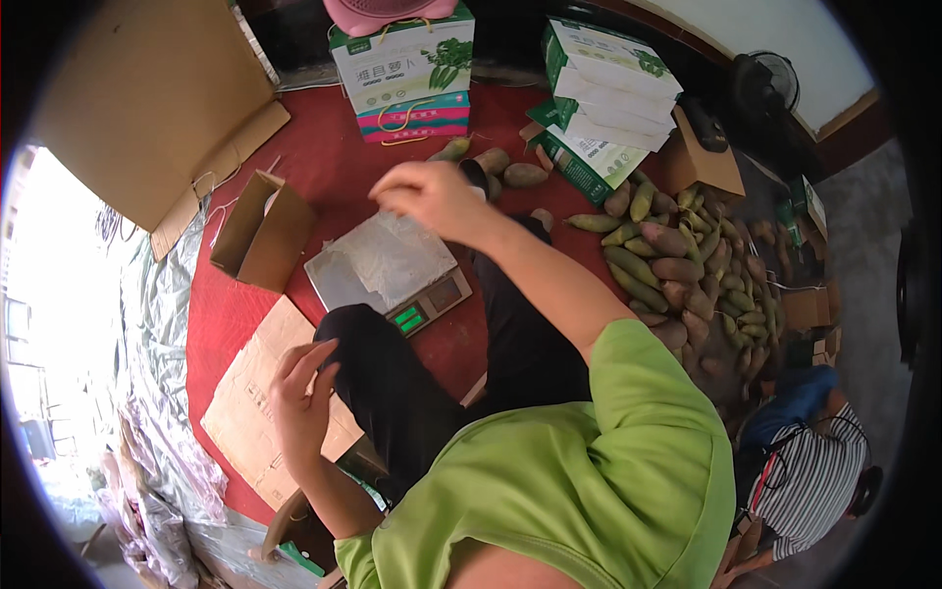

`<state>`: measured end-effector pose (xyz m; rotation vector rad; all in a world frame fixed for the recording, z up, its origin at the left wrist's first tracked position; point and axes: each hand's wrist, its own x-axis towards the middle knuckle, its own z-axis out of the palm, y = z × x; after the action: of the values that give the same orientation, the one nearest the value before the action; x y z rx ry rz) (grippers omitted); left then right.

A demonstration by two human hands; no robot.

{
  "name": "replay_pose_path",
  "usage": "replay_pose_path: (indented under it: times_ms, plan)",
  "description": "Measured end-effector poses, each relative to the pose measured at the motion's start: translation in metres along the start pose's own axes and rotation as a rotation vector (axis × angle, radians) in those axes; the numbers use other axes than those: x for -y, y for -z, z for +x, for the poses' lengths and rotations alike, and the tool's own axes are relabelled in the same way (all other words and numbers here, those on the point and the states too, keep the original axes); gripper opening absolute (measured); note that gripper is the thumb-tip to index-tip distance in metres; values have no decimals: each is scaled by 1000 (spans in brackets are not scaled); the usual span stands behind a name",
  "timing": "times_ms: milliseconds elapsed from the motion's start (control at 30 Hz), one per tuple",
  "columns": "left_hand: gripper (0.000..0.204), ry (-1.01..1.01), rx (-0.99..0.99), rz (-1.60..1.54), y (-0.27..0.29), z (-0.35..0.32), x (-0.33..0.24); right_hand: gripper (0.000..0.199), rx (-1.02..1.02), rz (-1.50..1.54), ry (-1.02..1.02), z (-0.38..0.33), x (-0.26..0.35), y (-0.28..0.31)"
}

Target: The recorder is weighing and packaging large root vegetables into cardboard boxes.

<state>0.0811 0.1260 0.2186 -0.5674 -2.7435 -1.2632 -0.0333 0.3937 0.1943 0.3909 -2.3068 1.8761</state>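
A person in a green shirt sits on a red floor (324,157), seen from above. The right hand (432,196) hangs over a flat digital scale (388,270), its fingers drawn together and pinching the top edge of a thin clear plastic sheet (392,253) that lies across the scale's platform; I cannot tell whether it is a bag or a single film. The sheet sits at the centre of the view, just at 6 o'clock from that hand. It looks very light, limp and crinkly, probably a little slippery, likely to fold or drift if lifted by one corner, so an edge pinch seems the sensible hold. The left hand (299,393), at 7 o'clock from the scale, rests loosely curled and empty beside the person's dark trouser knee, over a flattened sheet of cardboard (245,402). There is one scale, with one green-lit display. One small open cardboard box (260,231) stands at 9 o'clock from it. At 12 o'clock, two printed cartons (402,74) are stacked with one pink cap (383,12) on top. At 1 o'clock leans a bundle of white and green cartons (608,88). At 3 o'clock spreads a heap of long green and purplish root vegetables (677,265), too many to count, with about four loose ones (500,167) near the cartons.
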Motion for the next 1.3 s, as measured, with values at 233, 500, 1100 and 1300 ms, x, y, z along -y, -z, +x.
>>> replay_pose_path:
  times_ms: [233, 500, 1100, 1300]
  plan:
    - [21, -158, 378, -132, -80, 78, -26, 13, -487, -98, -243, -73, -128, 146]
    - [23, -137, 522, 144, -150, 94, 26, 26, -428, -527, -618, -103, -220, 209]
    - [32, 232, 718, 445, -155, 116, 59, 73, -440, -917, -721, 115, -241, 318]
    - [38, 273, 806, 471, -165, 124, 62, 79, -458, -911, -691, 145, -257, 349]
